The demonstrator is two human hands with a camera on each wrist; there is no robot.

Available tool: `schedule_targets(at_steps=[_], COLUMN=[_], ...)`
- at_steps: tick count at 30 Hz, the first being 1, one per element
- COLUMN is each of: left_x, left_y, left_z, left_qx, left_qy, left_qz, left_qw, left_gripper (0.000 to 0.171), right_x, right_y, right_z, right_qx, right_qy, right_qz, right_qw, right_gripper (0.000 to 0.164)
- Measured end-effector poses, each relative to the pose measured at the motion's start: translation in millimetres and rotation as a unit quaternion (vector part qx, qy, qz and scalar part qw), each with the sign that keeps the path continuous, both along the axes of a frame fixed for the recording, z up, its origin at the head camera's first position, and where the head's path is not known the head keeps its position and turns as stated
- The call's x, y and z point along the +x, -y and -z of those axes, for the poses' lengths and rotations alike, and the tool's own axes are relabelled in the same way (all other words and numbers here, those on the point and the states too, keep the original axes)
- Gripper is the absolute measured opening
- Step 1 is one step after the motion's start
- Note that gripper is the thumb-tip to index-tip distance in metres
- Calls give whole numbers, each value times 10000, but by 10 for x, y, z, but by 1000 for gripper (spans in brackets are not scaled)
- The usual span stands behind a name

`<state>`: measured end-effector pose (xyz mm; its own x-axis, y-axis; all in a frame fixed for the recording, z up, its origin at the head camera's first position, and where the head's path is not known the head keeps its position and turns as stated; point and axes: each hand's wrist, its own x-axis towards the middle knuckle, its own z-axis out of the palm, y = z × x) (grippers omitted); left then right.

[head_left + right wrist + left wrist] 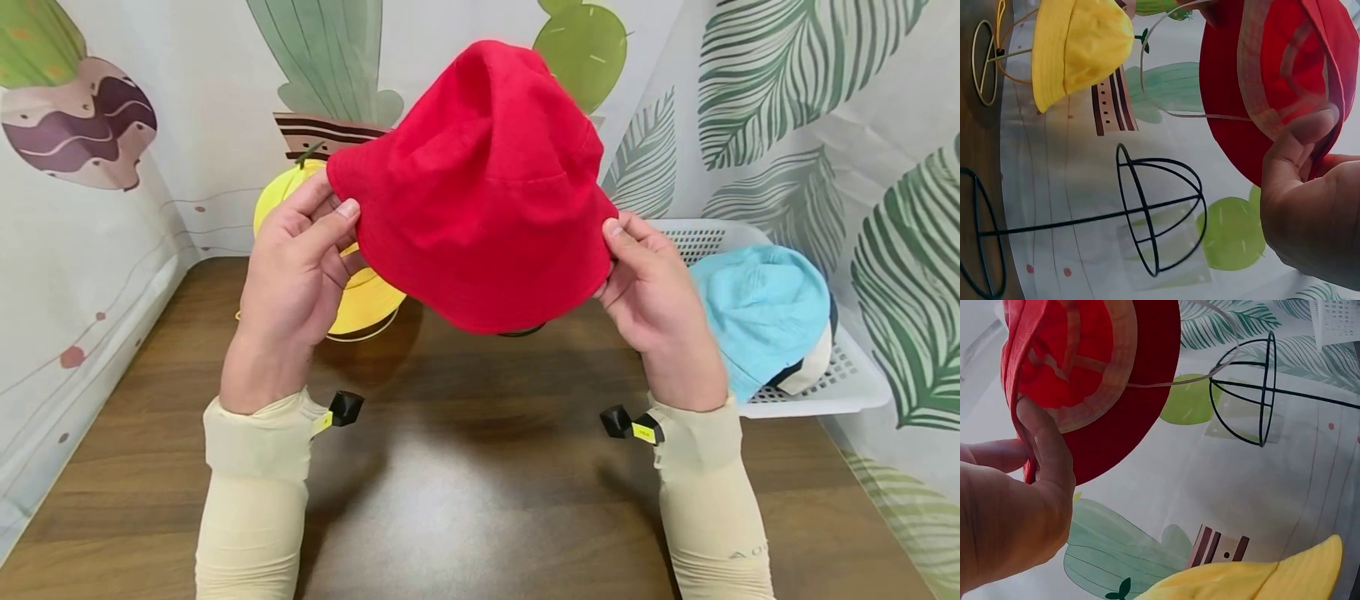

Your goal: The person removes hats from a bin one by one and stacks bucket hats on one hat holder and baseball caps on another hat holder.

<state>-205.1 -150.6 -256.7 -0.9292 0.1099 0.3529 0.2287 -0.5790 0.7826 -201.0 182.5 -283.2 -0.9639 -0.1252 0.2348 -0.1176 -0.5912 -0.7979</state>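
Observation:
Both hands hold up a red bucket hat (495, 200) by its brim, crown upward, over the table. The left hand (296, 258) pinches the brim's left side between thumb and fingers. On the opposite side, the right hand (652, 283) pinches the brim the same way. Pale lining and a thin strap (1172, 114) hanging below the hat show in the wrist views. A black wire hat stand (1147, 212) with a domed top is bare; in the head view the red hat hides most of it.
A yellow hat (1082, 50) with a green sprout sits on a gold wire stand (985, 62) at the back left, partly behind the left hand. At the right, a white plastic basket (862, 383) holds a light-blue hat (765, 308) and dark and cream fabric. Patterned cloth hangs behind the wooden table (465, 467).

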Motion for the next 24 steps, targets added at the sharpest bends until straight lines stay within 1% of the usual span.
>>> schedule_targets(at_steps=[3,6,10,14,18,21,24], left_x=[-19,-39,-77,-117,-149,-182,-219], left_y=[47,107,183,255,333,385,439], left_z=[14,28,32,32,42,50,57], left_qx=[-19,14,266,449,503,551,607], left_qy=[20,29,-3,-36,-98,-117,-97], left_qz=[-56,-193,-406,-472,-530,-584,-659], left_qw=[10000,9998,9988,9979,9973,9967,9959], left_gripper=[36,38,42,44,46,47,49], right_x=[-25,-53,-87,-106,-121,-135,-151], right_y=[78,161,266,342,402,455,528], right_z=[12,23,44,66,78,69,50], right_qx=[-34,97,293,265,347,310,391], right_qy=[60,86,117,171,174,166,199], right_qz=[-18,62,116,94,141,129,221], right_qw=[10000,9999,9994,9995,9991,9993,9988], right_gripper=[11,15,19,14,10,9,10])
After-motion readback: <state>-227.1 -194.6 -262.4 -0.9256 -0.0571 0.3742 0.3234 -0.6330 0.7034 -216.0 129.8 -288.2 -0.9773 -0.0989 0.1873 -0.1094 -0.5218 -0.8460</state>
